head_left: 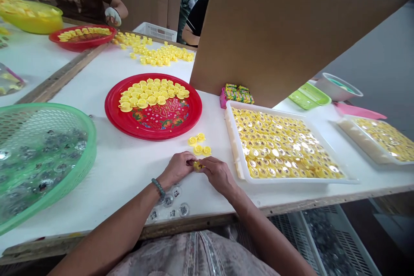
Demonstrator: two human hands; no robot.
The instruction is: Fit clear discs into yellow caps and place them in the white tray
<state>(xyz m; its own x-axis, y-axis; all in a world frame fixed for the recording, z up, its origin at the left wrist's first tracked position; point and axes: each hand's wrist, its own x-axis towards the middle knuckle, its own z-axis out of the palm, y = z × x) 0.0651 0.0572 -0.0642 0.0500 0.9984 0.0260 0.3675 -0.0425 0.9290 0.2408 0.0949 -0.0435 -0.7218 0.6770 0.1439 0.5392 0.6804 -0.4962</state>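
Note:
Both hands meet over the white table, fingertips closed on one small yellow plastic piece [198, 165]. My left hand [178, 166], a bead bracelet on its wrist, pinches the piece from the left. From the right, my right hand [217, 174] grips the same piece, and the fingers cover much of it. Just beyond them lie several loose yellow cup-shaped pieces [202, 150]. Near my left wrist, several clear round discs [184, 210] with dark printed figures rest on the table. Farther off, a red round tray [152, 133] carries rows of yellow pieces [149, 93].
At left stands a green mesh basket [92, 146] of clear discs. On the right is a white tray [237, 155] filled with yellow pieces under clear tops. A tall cardboard panel [268, 30] rises behind it. Across the table, a person's gloved hand [113, 16] is beside another red tray [82, 45].

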